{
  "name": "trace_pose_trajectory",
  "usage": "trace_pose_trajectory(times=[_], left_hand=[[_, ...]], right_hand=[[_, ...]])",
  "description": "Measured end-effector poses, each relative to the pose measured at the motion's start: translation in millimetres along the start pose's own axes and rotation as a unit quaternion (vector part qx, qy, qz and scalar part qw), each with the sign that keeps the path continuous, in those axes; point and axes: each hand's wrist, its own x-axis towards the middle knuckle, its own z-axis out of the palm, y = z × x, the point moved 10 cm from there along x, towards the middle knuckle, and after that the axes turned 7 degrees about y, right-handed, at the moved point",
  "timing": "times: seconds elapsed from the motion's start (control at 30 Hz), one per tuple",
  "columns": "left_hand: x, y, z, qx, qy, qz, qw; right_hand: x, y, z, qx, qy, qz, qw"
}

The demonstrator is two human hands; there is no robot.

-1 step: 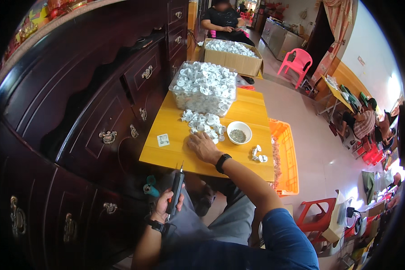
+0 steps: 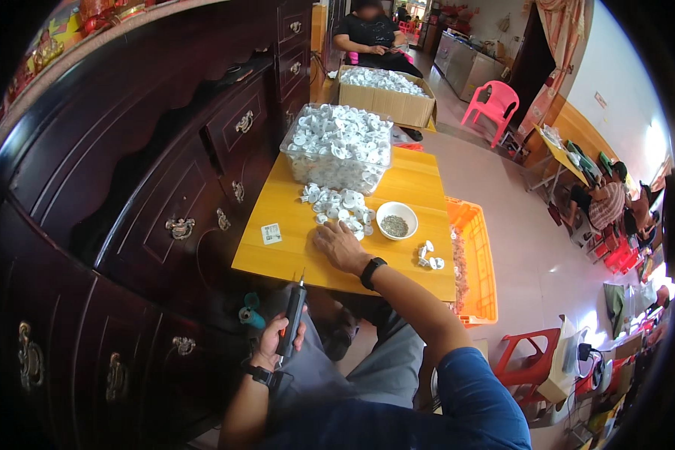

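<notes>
Two hands are working apart here. We are seeing the right hand (image 2: 340,245) lying palm down on the yellow table (image 2: 292,251), fingers loosely spread and not clenched, the fingertips reaching into the near edge of a loose pile of small white plastic parts (image 2: 336,204); whether a part is being pinched under the fingers, we cannot tell. A black watch (image 2: 372,272) is sitting on that wrist.

The left hand (image 2: 276,342) is resting low over the lap, fingers wrapped firmly around a dark electric screwdriver (image 2: 292,317), which is pointing up toward the table's near edge with its thin tip just below it.

Just right of the right hand, a small white bowl (image 2: 396,220) is holding dark bits, and a few white parts (image 2: 429,255) are lying near it. A clear tub (image 2: 339,147) heaped with the same parts is standing at the far end of the table, and a small card (image 2: 271,233) is lying left of the hand. An orange crate (image 2: 474,259) is sitting beside the table on the right.

Compared with the earlier picture, we are finding both hands, the screwdriver and the parts in matching positions.
</notes>
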Motion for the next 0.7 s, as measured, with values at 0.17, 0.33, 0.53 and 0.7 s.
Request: trace_pose_trajectory(times=[0.17,0.33,0.53,0.7], left_hand=[[-3,11,5,0.057,0.024,0.025,0.998],[-19,32,23,0.148,0.065,0.042,0.986],[-18,38,36,0.223,0.04,0.04,0.973],[-13,32,36,0.224,0.016,0.014,0.974]], right_hand=[[-31,3,-24,0.041,0.041,0.018,0.998],[-51,63,-74,0.141,0.151,0.111,0.972],[-66,148,-97,0.057,0.146,0.214,0.964],[-72,176,-55,0.037,-0.013,0.302,0.952]])
